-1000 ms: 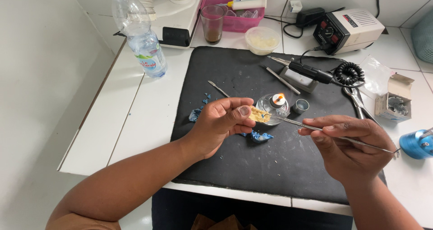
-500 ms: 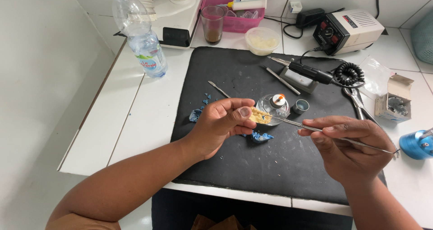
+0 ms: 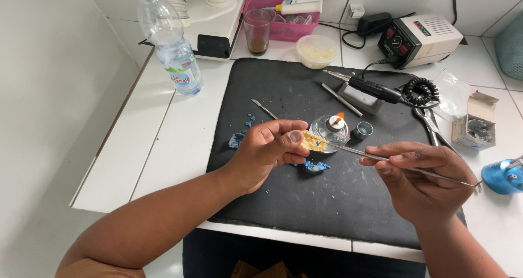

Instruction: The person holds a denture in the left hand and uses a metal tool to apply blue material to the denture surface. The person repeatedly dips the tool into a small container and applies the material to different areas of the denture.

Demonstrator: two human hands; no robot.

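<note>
Almost nothing has shifted since half a second ago: both hands sit where they were, and the tip of the thin metal instrument (image 3: pixel 381 158) remains against the small yellowish piece (image 3: pixel 314 142), with perhaps a slight change in the tool's angle. The left hand (image 3: pixel 267 152) is curled, palm turned inward, pinching that yellowish piece between thumb and fingertips just above the black mat (image 3: pixel 305 212), with the forearm coming in from the lower left. The right hand (image 3: pixel 422 180) grips the instrument like a pen, fingers closed round the middle of its shaft, the wrist raised off the mat and the rear end of the tool pointing out to the right. The small glass spirit lamp (image 3: pixel 331 128) stands just behind the piece, its flame lit and its metal cap (image 3: pixel 362 130) lying beside it. The likely trouble, as I judge it, comes from that closeness: the left fingertips work very near the flame, so a small forward drift could scorch them or overheat the piece. A slip of the pointed tip could also jab the thumb or gouge the piece, since it is held only by a light pinch and could drop onto the blue scraps (image 3: pixel 315 166) below
</note>
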